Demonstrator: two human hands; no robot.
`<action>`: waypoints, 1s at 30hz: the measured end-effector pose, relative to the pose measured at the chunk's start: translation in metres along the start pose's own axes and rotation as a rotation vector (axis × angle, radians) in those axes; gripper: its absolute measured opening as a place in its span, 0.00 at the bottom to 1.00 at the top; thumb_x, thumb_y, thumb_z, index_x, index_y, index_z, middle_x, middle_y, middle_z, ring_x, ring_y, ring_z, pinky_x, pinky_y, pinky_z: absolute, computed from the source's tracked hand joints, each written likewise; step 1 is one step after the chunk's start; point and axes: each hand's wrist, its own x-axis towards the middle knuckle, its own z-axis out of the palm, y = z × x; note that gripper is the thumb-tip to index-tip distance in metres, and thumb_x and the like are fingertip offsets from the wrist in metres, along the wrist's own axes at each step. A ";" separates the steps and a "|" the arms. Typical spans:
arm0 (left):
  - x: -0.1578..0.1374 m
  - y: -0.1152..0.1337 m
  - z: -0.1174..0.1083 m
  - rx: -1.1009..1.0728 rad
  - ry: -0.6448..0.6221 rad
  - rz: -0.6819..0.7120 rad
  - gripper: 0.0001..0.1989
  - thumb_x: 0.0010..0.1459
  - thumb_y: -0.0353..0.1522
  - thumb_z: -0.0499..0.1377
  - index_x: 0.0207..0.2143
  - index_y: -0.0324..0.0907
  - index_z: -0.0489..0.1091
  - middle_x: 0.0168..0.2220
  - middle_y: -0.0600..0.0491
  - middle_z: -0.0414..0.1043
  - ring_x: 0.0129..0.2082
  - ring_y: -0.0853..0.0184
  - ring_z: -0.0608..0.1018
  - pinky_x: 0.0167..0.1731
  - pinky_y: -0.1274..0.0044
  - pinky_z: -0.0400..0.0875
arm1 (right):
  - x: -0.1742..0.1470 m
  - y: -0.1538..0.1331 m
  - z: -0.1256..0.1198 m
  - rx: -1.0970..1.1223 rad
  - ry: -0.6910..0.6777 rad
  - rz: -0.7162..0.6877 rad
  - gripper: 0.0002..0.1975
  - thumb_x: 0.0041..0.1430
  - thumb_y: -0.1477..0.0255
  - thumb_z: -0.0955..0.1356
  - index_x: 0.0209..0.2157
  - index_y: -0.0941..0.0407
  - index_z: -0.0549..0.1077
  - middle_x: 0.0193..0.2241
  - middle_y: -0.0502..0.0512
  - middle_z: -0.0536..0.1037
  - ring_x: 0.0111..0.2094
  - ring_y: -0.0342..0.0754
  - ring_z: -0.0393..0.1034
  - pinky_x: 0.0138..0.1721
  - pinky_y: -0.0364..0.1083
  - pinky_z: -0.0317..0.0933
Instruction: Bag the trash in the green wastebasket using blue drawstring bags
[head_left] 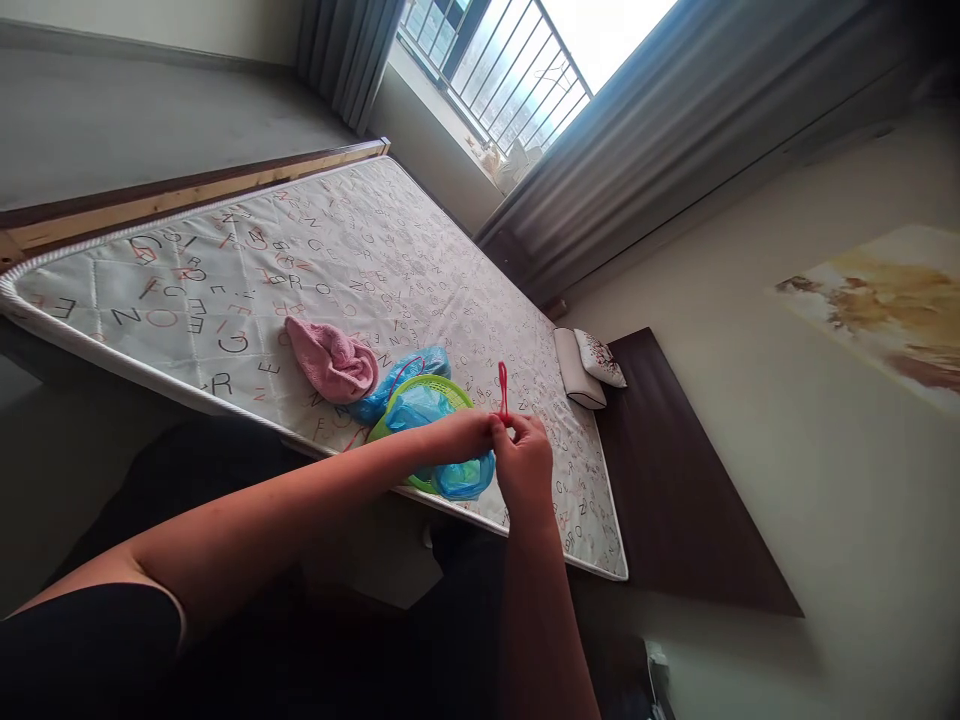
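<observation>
We have a red cord (503,378) just right of the green basket (444,386), its loop standing above our fingers. Those of our left hand (466,434) and right hand (527,465) look closed, pinching its lower end. We seem to be working the loop; the next move calls for a steady pinch. A blue bag (417,406) sits in the basket; left of that, a pink towel (330,360) lies on the mattress (247,280).

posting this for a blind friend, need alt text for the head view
A person's left hand and right hand pinch a looped red cord above a lettered mattress. Near them sit a pink cloth and a green basket holding blue plastic.
</observation>
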 end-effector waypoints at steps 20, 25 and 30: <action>0.005 -0.002 -0.024 -1.143 0.449 -0.175 0.13 0.64 0.20 0.61 0.48 0.38 0.78 0.36 0.51 0.78 0.32 0.72 0.80 0.39 0.78 0.77 | 0.011 0.052 0.002 0.825 0.465 0.251 0.23 0.52 0.49 0.76 0.36 0.54 0.74 0.31 0.50 0.77 0.26 0.40 0.66 0.27 0.43 0.62; 0.006 0.002 -0.024 -0.862 0.287 -0.131 0.12 0.59 0.24 0.64 0.45 0.36 0.82 0.30 0.54 0.74 0.21 0.79 0.66 0.21 0.83 0.58 | 0.008 0.052 0.003 0.729 0.376 0.209 0.23 0.55 0.49 0.75 0.36 0.55 0.76 0.28 0.49 0.77 0.25 0.41 0.66 0.29 0.44 0.64; -0.004 0.018 -0.024 -0.439 -0.068 -0.204 0.15 0.60 0.37 0.67 0.44 0.36 0.85 0.23 0.58 0.66 0.23 0.75 0.61 0.23 0.80 0.53 | 0.004 0.037 -0.010 0.449 0.343 0.105 0.22 0.62 0.51 0.71 0.38 0.57 0.81 0.25 0.50 0.76 0.27 0.44 0.68 0.33 0.46 0.66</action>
